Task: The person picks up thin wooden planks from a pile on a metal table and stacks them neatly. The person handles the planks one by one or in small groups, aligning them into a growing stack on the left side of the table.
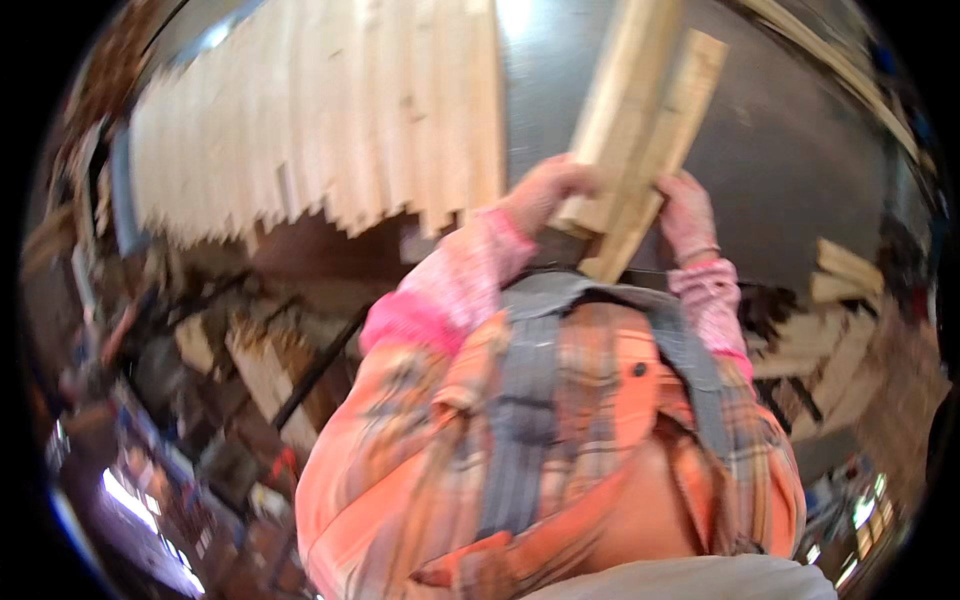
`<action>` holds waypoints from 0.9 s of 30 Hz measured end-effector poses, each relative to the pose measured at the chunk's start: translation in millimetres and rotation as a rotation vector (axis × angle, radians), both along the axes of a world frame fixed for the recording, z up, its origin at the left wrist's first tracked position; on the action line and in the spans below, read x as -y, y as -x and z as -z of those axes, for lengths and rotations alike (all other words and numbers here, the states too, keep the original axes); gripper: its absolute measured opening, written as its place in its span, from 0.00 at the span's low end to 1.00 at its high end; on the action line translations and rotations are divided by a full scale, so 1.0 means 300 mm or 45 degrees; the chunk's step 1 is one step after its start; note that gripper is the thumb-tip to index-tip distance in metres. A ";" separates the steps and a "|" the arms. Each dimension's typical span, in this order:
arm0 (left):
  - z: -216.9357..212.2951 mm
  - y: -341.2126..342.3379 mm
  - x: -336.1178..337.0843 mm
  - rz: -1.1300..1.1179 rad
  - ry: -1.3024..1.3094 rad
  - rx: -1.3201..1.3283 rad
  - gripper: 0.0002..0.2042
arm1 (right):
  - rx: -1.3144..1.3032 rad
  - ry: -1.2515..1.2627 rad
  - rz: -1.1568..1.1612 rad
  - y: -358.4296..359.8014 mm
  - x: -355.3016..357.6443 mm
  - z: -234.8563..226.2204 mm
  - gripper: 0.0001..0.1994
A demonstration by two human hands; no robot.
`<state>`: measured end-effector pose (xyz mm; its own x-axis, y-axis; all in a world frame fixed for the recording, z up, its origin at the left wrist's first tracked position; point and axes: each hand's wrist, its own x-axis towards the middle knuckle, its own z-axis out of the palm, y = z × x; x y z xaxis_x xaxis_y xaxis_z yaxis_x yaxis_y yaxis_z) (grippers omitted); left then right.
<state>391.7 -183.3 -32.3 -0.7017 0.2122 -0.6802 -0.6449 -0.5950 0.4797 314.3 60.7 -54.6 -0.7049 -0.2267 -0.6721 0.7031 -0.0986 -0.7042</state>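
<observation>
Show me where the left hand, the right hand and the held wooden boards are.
left hand [545, 190]: head view, back of the hand.
right hand [686, 215]: head view, back of the hand.
wooden boards [640, 100]: head view, middle of the flat face.

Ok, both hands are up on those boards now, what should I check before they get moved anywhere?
1. Left hand on the wooden boards: ok, its grip is closed around the near end of the bundle.
2. Right hand on the boards: ok, fingers wrap the bundle's right edge.
3. Boards aligned in the bundle: not ok, one sits offset and sticks out past the other.
4. Far end of the boards: cannot tell, it runs out of the picture at the top.
5. Room beside the stack of planks: ok, dark floor shows between it and the bundle.
6. Footing: cannot tell, the person's body hides the floor below.
</observation>
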 end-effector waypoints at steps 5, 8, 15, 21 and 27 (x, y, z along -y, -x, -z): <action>0.174 -0.050 0.098 0.115 0.461 -0.736 0.11 | -0.053 0.070 0.208 0.063 -0.084 0.010 0.15; 0.162 -0.048 0.105 -0.036 -0.081 -0.100 0.19 | -0.086 0.168 0.118 0.064 -0.098 -0.026 0.16; -0.127 0.032 0.022 0.424 0.694 -0.145 0.20 | -0.341 -0.407 -0.119 0.141 0.035 -0.148 0.19; -0.278 0.027 -0.091 1.169 1.417 -0.289 0.31 | -0.445 -1.417 -0.635 0.191 0.319 -0.268 0.41; -0.382 -0.045 0.047 1.067 1.461 -0.569 0.25 | -0.375 -1.026 -0.696 0.179 0.512 -0.293 0.41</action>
<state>405.1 -197.4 82.2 -0.8398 0.1604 -0.5186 -0.2772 0.6947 0.6638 260.7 -93.0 33.3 -0.8024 -0.1243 -0.5836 0.2974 0.7646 -0.5717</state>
